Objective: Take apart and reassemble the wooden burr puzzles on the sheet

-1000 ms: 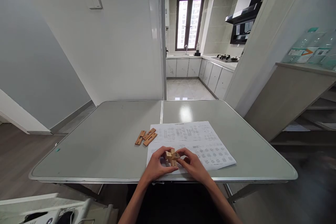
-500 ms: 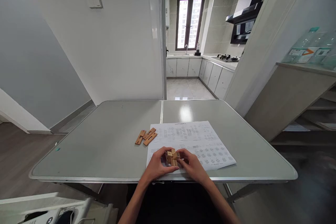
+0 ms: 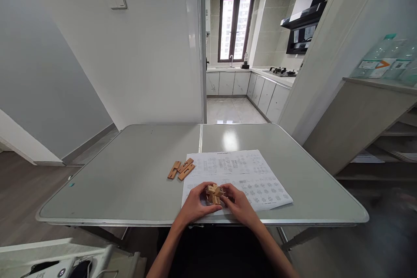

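Note:
Between both hands, close to the table's front edge, is a wooden burr puzzle [image 3: 214, 194] made of interlocked light-brown pieces with dark marks on their ends. My left hand [image 3: 196, 202] grips it from the left, thumb stretched along the near side. From the right, my right hand [image 3: 239, 203] closes its fingers on the puzzle. Part of the puzzle is hidden by the fingers. Beneath the hands lies a printed sheet [image 3: 234, 165] covered in small diagrams. Three flat notched wooden pieces [image 3: 186, 172] rest at the sheet's left edge, partly on one another.
The grey folding table [image 3: 130, 173] has a metal rim and a seam across it. A small green bit [image 3: 71, 185] lies near its left edge. Plastic bottles [image 3: 379, 58] stand on a shelf unit at right. A white rack [image 3: 107, 258] is at lower left.
The burr puzzle has tilted slightly between my fingers. Both hands keep nearly the same place, and the flat pieces and sheet have not moved.

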A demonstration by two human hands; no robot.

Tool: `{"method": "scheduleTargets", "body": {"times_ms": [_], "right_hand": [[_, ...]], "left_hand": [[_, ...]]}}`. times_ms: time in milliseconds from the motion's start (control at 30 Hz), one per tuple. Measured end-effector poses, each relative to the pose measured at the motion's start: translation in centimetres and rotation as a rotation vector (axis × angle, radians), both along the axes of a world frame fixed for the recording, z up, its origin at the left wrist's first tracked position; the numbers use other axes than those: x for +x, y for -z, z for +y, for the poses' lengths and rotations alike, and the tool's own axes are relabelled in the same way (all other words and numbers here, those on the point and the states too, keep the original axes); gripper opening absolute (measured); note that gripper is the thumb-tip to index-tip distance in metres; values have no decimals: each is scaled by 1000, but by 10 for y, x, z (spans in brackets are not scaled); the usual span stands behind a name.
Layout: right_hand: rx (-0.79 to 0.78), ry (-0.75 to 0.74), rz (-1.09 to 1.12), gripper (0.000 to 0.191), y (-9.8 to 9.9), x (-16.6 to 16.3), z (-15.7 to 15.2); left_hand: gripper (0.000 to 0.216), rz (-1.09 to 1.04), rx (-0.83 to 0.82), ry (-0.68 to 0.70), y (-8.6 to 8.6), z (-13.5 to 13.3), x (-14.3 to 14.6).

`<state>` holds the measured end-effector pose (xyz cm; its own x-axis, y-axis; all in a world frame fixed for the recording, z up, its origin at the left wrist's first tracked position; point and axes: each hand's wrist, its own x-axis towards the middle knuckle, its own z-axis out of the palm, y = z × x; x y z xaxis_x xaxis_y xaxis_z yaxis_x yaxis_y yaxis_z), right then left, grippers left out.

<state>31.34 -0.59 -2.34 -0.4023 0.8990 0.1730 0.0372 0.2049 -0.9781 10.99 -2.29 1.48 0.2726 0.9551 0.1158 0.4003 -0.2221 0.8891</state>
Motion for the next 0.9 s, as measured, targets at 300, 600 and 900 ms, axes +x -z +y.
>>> {"method": "scheduleTargets", "body": {"times_ms": [300,600,900], "right_hand": [[-12,8,-3,25,4,0,2],[90,36,-44,56,4,-2,-1],[228,91,-239,67,-2,-9,-10]], "left_hand": [[57,20,-3,-12,1,1,-1],[50,-23,-47,-13,-1,0,0],[41,28,-50,29,-2,1,2]]}}
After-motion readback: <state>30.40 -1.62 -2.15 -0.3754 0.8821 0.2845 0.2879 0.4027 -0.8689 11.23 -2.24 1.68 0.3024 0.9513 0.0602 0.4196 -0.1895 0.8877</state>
